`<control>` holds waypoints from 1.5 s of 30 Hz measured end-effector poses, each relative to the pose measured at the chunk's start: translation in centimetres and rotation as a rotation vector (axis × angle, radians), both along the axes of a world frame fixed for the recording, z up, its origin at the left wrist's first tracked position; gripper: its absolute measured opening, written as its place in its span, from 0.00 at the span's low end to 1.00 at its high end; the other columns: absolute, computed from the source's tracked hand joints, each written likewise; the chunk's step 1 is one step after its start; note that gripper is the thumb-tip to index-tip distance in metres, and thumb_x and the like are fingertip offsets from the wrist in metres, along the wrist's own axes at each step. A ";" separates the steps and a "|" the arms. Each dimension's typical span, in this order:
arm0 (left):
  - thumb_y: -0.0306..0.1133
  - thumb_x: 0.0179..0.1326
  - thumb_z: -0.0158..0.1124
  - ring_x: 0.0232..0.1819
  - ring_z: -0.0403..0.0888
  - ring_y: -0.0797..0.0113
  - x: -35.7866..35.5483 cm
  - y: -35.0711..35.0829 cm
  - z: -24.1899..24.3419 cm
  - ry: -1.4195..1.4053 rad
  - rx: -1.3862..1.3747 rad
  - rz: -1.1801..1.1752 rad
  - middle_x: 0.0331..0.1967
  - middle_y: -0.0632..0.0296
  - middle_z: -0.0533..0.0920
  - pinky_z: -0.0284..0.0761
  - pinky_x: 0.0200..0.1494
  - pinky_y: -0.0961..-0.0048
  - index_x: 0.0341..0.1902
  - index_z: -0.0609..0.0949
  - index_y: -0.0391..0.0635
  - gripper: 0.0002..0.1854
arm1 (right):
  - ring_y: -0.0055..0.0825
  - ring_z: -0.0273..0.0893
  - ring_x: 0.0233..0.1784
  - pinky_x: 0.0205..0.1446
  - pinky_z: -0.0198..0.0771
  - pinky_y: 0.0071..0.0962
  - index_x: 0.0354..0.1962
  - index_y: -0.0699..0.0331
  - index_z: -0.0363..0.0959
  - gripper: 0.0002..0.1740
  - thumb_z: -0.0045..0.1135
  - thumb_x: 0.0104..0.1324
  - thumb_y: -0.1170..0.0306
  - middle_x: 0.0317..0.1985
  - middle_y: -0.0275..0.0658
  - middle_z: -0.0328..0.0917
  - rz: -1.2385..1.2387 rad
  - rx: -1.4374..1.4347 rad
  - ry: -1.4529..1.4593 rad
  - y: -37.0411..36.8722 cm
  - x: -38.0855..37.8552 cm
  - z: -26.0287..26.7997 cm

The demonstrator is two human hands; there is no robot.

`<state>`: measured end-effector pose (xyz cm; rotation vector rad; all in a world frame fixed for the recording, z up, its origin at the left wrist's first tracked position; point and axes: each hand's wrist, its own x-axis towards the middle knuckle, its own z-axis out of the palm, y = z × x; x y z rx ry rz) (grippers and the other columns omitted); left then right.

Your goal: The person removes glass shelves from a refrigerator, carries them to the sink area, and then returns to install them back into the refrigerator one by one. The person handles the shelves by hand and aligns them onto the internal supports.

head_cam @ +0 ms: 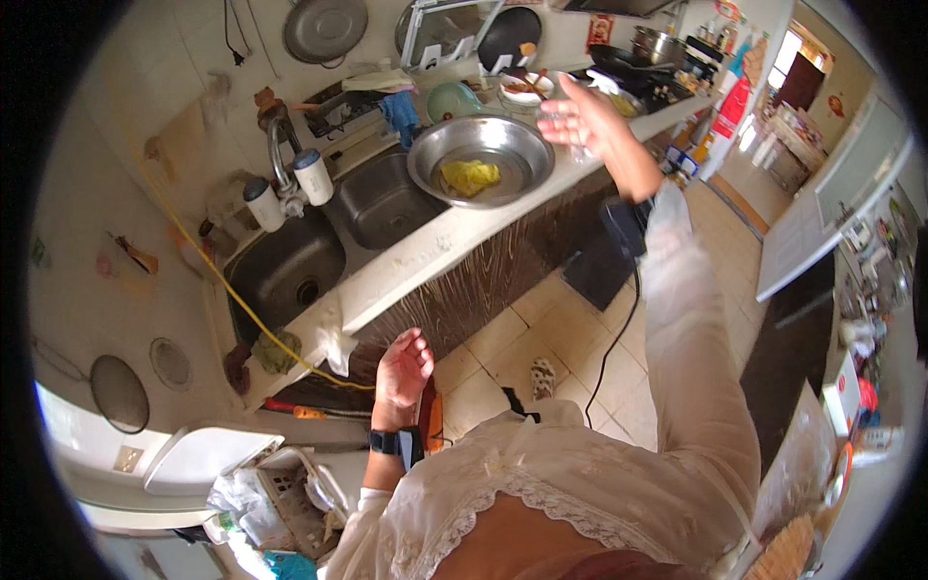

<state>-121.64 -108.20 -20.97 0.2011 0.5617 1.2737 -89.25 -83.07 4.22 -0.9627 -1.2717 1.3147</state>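
My right hand (591, 130) is raised over the counter edge, just right of a wide stainless steel basin (423, 174). Its thumb stands apart from the fingers, and I see nothing held in it. A crumpled yellow cloth (470, 177) lies inside the basin, which rests on the counter partly over the right sink bowl (384, 206). My left hand (404, 368) hangs in front of the counter, palm up with fingers loosely bent, holding nothing visible. A device is strapped to each wrist.
A faucet with white filter cylinders (313, 177) stands behind the left sink bowl (290, 279). Beyond the basin are a green colander (451, 101), a white bowl of food (516, 90) and a stove with a wok (616, 59). A yellow hose (232, 290) crosses the counter's left end.
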 end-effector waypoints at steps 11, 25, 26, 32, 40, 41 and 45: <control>0.31 0.63 0.51 0.35 0.80 0.69 5.7 10.8 -1.0 -0.171 0.038 0.599 0.31 0.62 0.82 0.79 0.40 0.74 0.43 0.78 0.42 0.10 | 0.66 0.70 0.49 0.53 0.68 0.56 0.69 0.51 0.35 0.61 0.64 0.48 0.40 0.63 0.61 0.52 0.070 -0.286 0.099 43.0 -8.9 5.4; 0.31 0.66 0.44 0.33 0.81 0.68 8.8 10.8 -1.2 -0.191 0.112 0.970 0.35 0.59 0.82 0.82 0.41 0.70 0.47 0.76 0.41 0.13 | 0.47 0.70 0.54 0.55 0.66 0.37 0.55 0.63 0.65 0.42 0.67 0.39 0.64 0.50 0.54 0.71 0.022 1.027 -0.816 64.1 -13.4 4.7; 0.31 0.66 0.44 0.33 0.81 0.69 8.9 11.1 -1.1 -0.190 0.111 0.966 0.35 0.59 0.82 0.82 0.41 0.70 0.47 0.76 0.41 0.13 | 0.47 0.71 0.52 0.54 0.66 0.37 0.53 0.63 0.66 0.39 0.67 0.39 0.63 0.48 0.54 0.72 0.053 1.013 -0.833 64.6 -13.4 4.6; 0.31 0.66 0.44 0.33 0.82 0.69 8.9 12.1 -0.5 -0.179 0.068 0.939 0.34 0.59 0.83 0.81 0.40 0.70 0.47 0.77 0.41 0.13 | 0.47 0.76 0.43 0.45 0.70 0.38 0.40 0.63 0.76 0.28 0.65 0.43 0.56 0.38 0.51 0.78 0.287 0.999 -0.777 69.9 -13.9 4.7; 0.32 0.66 0.47 0.33 0.81 0.69 8.1 14.0 0.0 -0.155 0.094 0.867 0.32 0.60 0.82 0.81 0.39 0.72 0.44 0.78 0.42 0.11 | 0.47 0.44 0.69 0.68 0.45 0.44 0.60 0.75 0.36 0.32 0.29 0.62 0.65 0.63 0.61 0.44 1.052 -0.289 0.301 61.6 -7.9 10.2; 0.31 0.66 0.48 0.32 0.80 0.69 7.9 14.5 0.1 -0.171 0.085 0.850 0.32 0.60 0.82 0.81 0.38 0.73 0.43 0.78 0.43 0.10 | 0.47 0.39 0.74 0.72 0.41 0.45 0.64 0.77 0.29 0.34 0.23 0.65 0.67 0.68 0.63 0.38 1.077 -0.295 0.331 59.9 -7.1 10.8; 0.31 0.65 0.50 0.31 0.80 0.70 7.5 15.9 0.6 -0.159 0.006 0.746 0.30 0.61 0.81 0.80 0.35 0.75 0.41 0.78 0.44 0.08 | 0.65 0.38 0.70 0.71 0.52 0.49 0.61 0.84 0.28 0.31 0.20 0.66 0.73 0.65 0.70 0.37 0.923 -0.100 0.402 53.7 -5.2 11.7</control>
